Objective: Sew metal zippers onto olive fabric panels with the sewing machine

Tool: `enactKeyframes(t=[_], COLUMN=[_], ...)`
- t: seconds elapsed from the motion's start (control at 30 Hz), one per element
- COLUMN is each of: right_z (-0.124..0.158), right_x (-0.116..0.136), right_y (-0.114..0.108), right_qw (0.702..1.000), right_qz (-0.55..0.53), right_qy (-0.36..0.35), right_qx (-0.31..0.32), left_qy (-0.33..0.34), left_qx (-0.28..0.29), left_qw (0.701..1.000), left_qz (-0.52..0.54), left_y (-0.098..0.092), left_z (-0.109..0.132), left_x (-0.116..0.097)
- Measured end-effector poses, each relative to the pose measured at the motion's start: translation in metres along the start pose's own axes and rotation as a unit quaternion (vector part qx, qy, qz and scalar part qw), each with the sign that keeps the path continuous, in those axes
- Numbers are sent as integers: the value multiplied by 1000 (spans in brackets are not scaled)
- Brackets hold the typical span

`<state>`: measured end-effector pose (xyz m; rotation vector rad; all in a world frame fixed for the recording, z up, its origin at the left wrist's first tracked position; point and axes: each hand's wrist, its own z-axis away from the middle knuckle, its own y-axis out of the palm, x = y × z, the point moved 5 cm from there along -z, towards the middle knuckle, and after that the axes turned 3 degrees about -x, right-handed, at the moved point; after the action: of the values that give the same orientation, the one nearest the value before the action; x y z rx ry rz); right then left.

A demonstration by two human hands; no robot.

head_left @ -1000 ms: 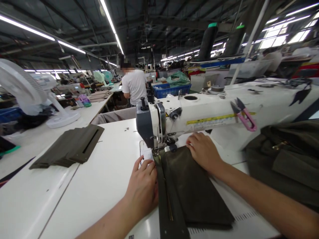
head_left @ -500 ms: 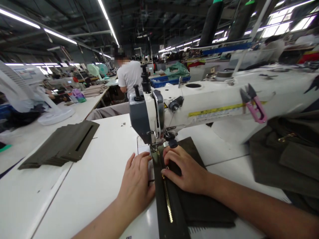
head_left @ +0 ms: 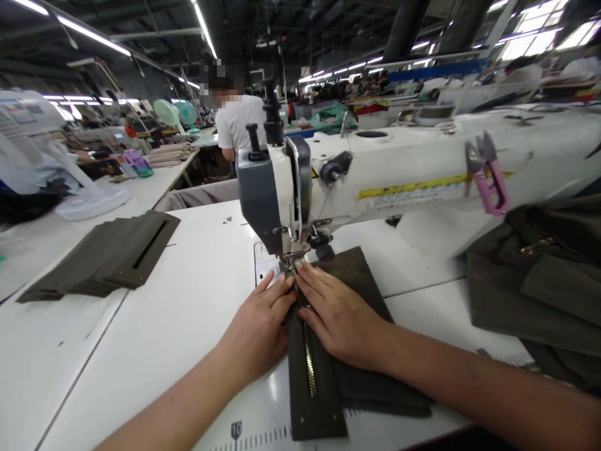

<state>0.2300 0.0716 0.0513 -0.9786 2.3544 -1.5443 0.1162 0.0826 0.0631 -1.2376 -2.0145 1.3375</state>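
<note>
A white sewing machine (head_left: 399, 169) stands on the white table (head_left: 188, 313), its grey head and presser foot (head_left: 290, 262) right above the work. Under the foot lies an olive fabric piece (head_left: 357, 275) with a brass zipper (head_left: 308, 366) running toward me. My left hand (head_left: 258, 326) lies flat on the left side of the zipper, fingers stretched to the foot. On the right side my right hand (head_left: 335, 316) presses flat on the fabric, its fingertips beside the needle. Both hands touch the fabric and grasp nothing.
A stack of olive fabric pieces with slots (head_left: 103, 257) lies at the left. Bundled olive garments (head_left: 539, 282) fill the right. Pink thread snips (head_left: 491, 178) hang on the machine arm. A white fan (head_left: 42, 156) stands far left. A person in a white shirt (head_left: 239, 122) works behind.
Both hands have slid forward to the presser foot, the right one coming from the far fabric corner to beside the zipper. The view has tilted down and closer.
</note>
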Motion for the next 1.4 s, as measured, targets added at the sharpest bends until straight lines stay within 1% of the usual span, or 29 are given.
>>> enactKeyframes(t=[0.13, 0.33, 0.53, 0.63, 0.77, 0.83, 0.9, 0.93, 0.97, 1.03, 1.1, 1.17, 1.2, 1.3, 1.4], right_z=[-1, -3, -6, -11, -13, -7, 4, 11, 18, 31, 40, 44, 44, 44, 44], right_x=[-1, -2, -8, -13, -16, -11, 1, 8, 16, 33, 43, 45, 44, 40, 39], right_y=[-1, -3, -1, 1, -1, -9, -21, -27, -32, -36, -35, -29, -26, -18, -16], right_qw=[1000, 999, 998, 997, 997, 996, 995, 995, 996, 997, 996, 995, 995, 992, 989], right_qz=[1, 0, 2, 7, 8, 11, 14, 11, 4, -9, -3, 15, 21, 23, 28], right_qy=[-25, -45, -65, -73, -80, -75, -64, -59, -58, -73, -91, -98, -100, -117, -127], right_qx=[8, 19, 12, 9, -4, -37, -75, -81, -74, -31, 10, 23, 16, -35, -67], left_qy=[-4, -28, -31, -27, -7, 9, 18, 19, 19, 18, 15, 10, 6, -8, -8], left_qx=[24, 27, 31, 22, -16, -28, -35, -39, -42, -46, -45, -48, -52, -57, -56], left_qw=[1000, 999, 999, 999, 1000, 999, 999, 999, 999, 999, 999, 999, 998, 998, 997], left_qz=[7, 2, -6, -14, -22, -25, -24, -23, -21, -20, -20, -19, -20, -38, -55], left_y=[-1, 0, 2, 2, -3, -6, -10, -11, -13, -15, -15, -15, -14, -10, -8], left_z=[-4, -4, -5, -6, -4, 0, 6, 9, 11, 15, 17, 17, 16, 15, 13], left_x=[-2, -2, 2, 5, 5, 0, -6, -9, -12, -17, -19, -21, -22, -23, -24])
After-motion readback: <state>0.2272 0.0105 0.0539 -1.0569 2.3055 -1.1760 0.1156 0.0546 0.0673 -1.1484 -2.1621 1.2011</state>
